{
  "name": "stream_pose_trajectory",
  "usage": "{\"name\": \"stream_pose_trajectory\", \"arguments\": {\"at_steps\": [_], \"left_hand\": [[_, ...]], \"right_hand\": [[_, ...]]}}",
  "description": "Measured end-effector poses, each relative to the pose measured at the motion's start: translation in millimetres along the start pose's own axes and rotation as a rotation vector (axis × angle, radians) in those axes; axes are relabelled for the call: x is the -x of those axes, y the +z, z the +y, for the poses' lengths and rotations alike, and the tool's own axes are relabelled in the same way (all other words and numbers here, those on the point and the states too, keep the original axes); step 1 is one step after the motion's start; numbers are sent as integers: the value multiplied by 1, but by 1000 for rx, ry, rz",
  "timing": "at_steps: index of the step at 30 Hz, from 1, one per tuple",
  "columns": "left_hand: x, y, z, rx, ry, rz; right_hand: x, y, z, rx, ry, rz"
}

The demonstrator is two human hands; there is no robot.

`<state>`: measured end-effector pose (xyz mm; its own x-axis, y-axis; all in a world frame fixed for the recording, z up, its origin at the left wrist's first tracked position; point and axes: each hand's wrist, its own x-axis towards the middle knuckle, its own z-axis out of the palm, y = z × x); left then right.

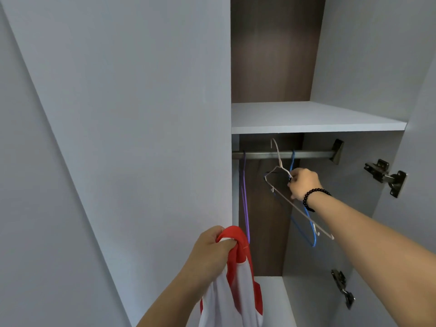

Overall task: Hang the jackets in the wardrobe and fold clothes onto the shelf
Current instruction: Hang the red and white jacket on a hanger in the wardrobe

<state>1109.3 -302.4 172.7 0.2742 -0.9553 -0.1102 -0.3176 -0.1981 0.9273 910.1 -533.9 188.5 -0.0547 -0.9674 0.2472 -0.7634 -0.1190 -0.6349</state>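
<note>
Left hand (213, 247) grip closed on red-white garment (232, 286), right hand (303, 182) seemingly pinching white hanger (295, 204)

garment (233, 291) cut off below, blue hanger (304, 223) partly behind wrist

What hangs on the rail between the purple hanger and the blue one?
In the head view, only the white hanger held by the right hand; its hook looks lifted above the rail.

Metal rail (306, 154) carries purple hanger (245, 208), blue hanger (292, 161)
</note>
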Motion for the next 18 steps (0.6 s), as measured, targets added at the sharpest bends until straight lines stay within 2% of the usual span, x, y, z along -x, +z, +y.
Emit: {"name": "stream_pose_trajectory", "arguments": {"at_steps": [9,13,18], "left_hand": [[-10,1,-4,2,-30,-21],[-19,9,-2,10,-38,-20],[-32,22,0,26,-57,-47]], "right_hand": [[-9,38,-22,-40,63,-58],[-13,52,-16,-24,66,-134],[-14,66,6,-22,15,-133]]}}
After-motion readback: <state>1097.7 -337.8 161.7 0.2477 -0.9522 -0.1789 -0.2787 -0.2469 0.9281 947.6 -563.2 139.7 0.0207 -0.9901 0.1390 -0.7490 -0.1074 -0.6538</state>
